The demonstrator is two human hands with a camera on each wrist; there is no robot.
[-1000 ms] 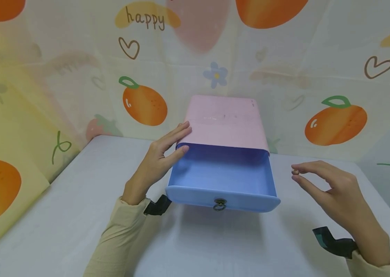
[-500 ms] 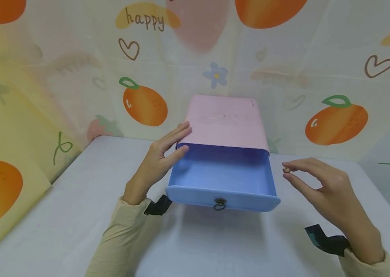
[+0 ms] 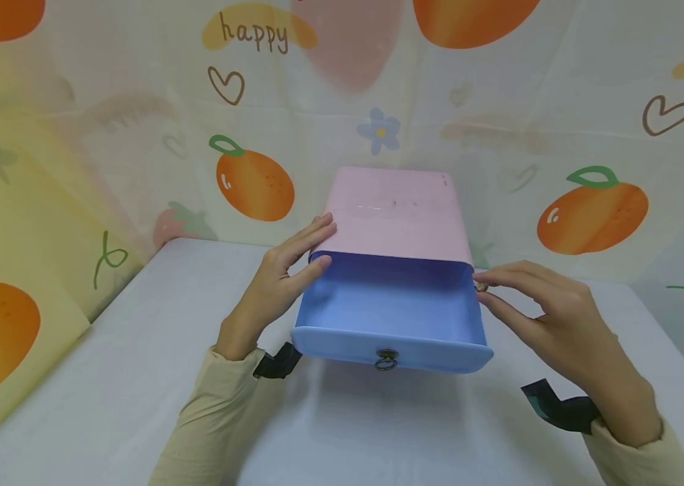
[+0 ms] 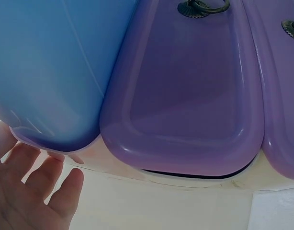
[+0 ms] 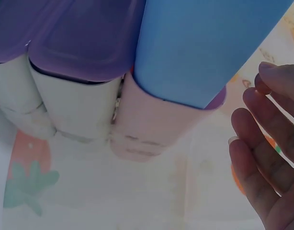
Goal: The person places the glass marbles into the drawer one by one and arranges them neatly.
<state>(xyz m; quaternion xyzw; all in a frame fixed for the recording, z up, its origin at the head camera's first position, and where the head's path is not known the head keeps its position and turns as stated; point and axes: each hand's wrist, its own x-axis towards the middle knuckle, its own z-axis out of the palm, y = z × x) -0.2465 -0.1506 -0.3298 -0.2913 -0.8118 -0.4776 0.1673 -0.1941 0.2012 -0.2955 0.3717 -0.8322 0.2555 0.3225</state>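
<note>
A chest of drawers with a pink top (image 3: pixel 399 212) stands on the table. Its upper blue drawer (image 3: pixel 390 304) is pulled out, and nothing shows inside it. My left hand (image 3: pixel 272 283) rests on the left side of the chest, its extended fingers on the pink casing and the thumb near the drawer's left edge. Between thumb and index finger, my right hand (image 3: pixel 551 317) pinches a small brownish object (image 3: pixel 481 286), too small to identify. It is by the drawer's right rim in the head view; the right wrist view shows only part of this small object (image 5: pixel 262 85).
A dark metal ring pull (image 3: pixel 386 361) hangs on the drawer front. Purple drawers (image 4: pixel 185 96) sit shut below the blue one. White cloth covers the table (image 3: pixel 378 432); a fruit-printed curtain (image 3: pixel 488 101) hangs behind.
My right hand has moved left with the small brownish object, from out beside the chest to the drawer's right rim. The left hand and drawer have stayed where they were.
</note>
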